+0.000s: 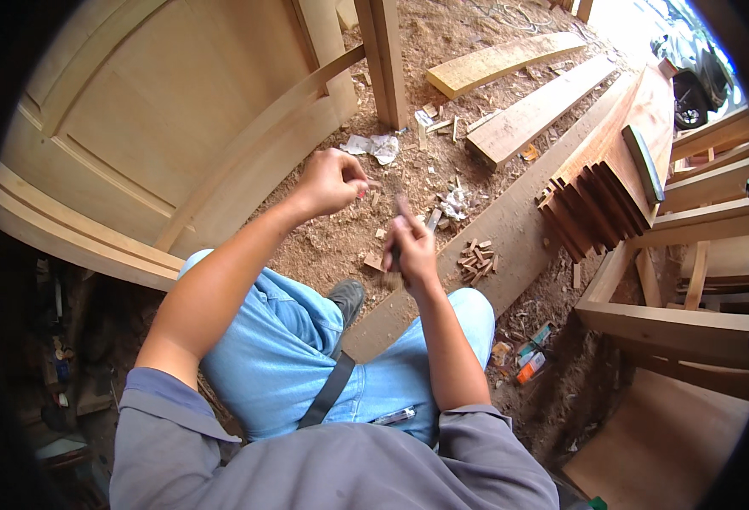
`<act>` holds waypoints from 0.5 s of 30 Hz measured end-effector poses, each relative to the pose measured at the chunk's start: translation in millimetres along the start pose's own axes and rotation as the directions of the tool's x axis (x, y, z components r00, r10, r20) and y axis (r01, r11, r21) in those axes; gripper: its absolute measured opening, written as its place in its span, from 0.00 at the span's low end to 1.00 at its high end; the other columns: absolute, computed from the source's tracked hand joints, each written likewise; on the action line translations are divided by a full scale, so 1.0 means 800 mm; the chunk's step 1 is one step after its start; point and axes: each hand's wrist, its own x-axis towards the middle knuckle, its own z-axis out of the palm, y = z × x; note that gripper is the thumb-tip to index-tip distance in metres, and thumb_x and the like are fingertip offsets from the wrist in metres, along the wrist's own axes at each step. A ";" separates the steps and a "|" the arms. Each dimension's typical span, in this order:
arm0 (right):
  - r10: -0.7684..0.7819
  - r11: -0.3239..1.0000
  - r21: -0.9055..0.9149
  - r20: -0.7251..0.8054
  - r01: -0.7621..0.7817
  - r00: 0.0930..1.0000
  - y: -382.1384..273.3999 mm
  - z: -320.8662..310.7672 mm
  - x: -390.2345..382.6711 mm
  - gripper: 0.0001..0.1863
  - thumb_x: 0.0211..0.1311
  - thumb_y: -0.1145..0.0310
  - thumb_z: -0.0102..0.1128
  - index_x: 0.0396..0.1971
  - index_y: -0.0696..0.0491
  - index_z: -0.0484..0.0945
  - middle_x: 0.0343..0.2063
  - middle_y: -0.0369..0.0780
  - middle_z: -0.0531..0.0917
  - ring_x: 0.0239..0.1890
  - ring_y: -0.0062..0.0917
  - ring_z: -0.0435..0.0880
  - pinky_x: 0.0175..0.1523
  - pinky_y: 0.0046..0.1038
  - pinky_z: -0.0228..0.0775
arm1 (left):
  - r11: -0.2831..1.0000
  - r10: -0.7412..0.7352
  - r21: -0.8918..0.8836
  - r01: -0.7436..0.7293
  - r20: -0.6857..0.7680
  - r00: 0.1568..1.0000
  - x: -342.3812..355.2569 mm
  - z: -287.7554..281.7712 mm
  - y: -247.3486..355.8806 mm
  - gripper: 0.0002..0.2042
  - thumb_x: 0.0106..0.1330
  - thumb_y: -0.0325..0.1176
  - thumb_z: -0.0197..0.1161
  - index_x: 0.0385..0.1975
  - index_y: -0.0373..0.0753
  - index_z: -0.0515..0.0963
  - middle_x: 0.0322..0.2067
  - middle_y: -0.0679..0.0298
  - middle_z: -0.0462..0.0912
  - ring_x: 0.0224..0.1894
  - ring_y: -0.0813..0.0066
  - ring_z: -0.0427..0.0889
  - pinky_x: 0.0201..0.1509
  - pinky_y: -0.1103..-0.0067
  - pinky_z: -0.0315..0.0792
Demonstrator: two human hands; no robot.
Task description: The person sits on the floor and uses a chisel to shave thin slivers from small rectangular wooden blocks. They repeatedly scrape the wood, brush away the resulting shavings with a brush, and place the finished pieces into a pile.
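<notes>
My left hand (330, 181) is raised above the shavings-covered ground, its fingers closed in a pinch on a small wood piece (374, 184). Lower and to the right, my right hand (412, 246) is wrapped round a slim dark tool, blurred by motion; its exact kind cannot be made out. The two hands are apart. Just right of my right hand, a small heap of short wooden pegs (477, 262) lies on a long flat plank (510, 225), by my right knee.
A large panelled wooden door (170, 110) stands at the left. Two thick boards (540, 110) lie on the ground ahead. A stack of reddish-brown boards (599, 204) rests at the right, beside a wooden frame (672, 331). An orange-and-blue packet (530, 367) lies near my right knee.
</notes>
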 end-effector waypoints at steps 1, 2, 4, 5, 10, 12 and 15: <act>-0.028 0.998 0.044 -0.307 0.044 0.951 -0.003 -0.012 0.008 0.27 0.75 0.67 0.51 0.71 0.54 0.61 0.19 0.34 0.75 0.14 0.20 0.73 0.18 0.23 0.69 | 1.000 -0.012 -0.025 0.014 0.078 0.997 -0.001 0.002 0.002 0.05 0.59 0.28 0.70 0.30 0.33 0.85 0.28 0.60 0.88 0.33 0.78 0.85 0.39 0.77 0.77; 0.022 0.969 0.210 -0.600 0.131 0.800 -0.012 -0.029 0.020 0.27 0.76 0.69 0.49 0.72 0.54 0.58 0.20 0.35 0.76 0.16 0.20 0.74 0.19 0.24 0.71 | 1.000 0.025 0.015 -0.028 0.123 0.992 -0.004 0.006 0.005 0.05 0.60 0.28 0.70 0.31 0.32 0.85 0.31 0.60 0.88 0.34 0.79 0.84 0.40 0.78 0.77; -0.082 0.946 0.175 -0.687 0.274 0.722 -0.022 -0.061 0.026 0.28 0.76 0.72 0.45 0.73 0.51 0.55 0.22 0.36 0.75 0.16 0.18 0.73 0.20 0.22 0.75 | 0.992 0.059 -0.116 -0.054 0.046 0.997 -0.006 0.007 0.011 0.05 0.60 0.29 0.71 0.32 0.34 0.86 0.29 0.62 0.88 0.31 0.79 0.84 0.38 0.78 0.77; -0.101 0.944 0.143 -0.729 0.296 0.676 -0.024 -0.071 0.026 0.28 0.76 0.72 0.45 0.73 0.50 0.56 0.22 0.36 0.76 0.16 0.17 0.72 0.20 0.21 0.75 | 0.980 0.090 -0.177 -0.089 -0.004 0.996 -0.004 0.005 0.014 0.05 0.59 0.29 0.71 0.33 0.35 0.86 0.28 0.63 0.88 0.29 0.80 0.83 0.37 0.78 0.77; -0.211 0.973 0.046 -0.237 0.228 0.948 -0.014 -0.046 0.001 0.28 0.75 0.72 0.48 0.72 0.46 0.60 0.18 0.36 0.75 0.13 0.18 0.73 0.17 0.22 0.72 | 0.837 -0.055 -0.544 0.052 0.010 0.998 0.011 -0.010 0.024 0.06 0.66 0.28 0.67 0.39 0.35 0.84 0.31 0.64 0.87 0.31 0.83 0.82 0.37 0.83 0.76; -0.271 0.962 0.001 -0.057 0.272 0.961 -0.017 -0.016 -0.014 0.29 0.74 0.74 0.49 0.73 0.48 0.59 0.18 0.35 0.74 0.13 0.17 0.72 0.17 0.22 0.69 | 0.812 -0.083 -0.578 0.084 0.029 0.996 0.013 -0.010 0.023 0.06 0.66 0.29 0.67 0.39 0.35 0.84 0.31 0.64 0.87 0.31 0.82 0.82 0.37 0.83 0.77; -0.261 0.965 0.019 0.051 0.260 0.964 -0.032 0.014 -0.032 0.30 0.73 0.75 0.50 0.73 0.52 0.58 0.18 0.32 0.72 0.13 0.15 0.69 0.18 0.21 0.67 | 0.803 -0.093 -0.589 0.095 0.034 0.995 0.010 -0.006 0.019 0.06 0.66 0.29 0.67 0.39 0.34 0.84 0.30 0.65 0.86 0.31 0.82 0.82 0.36 0.83 0.77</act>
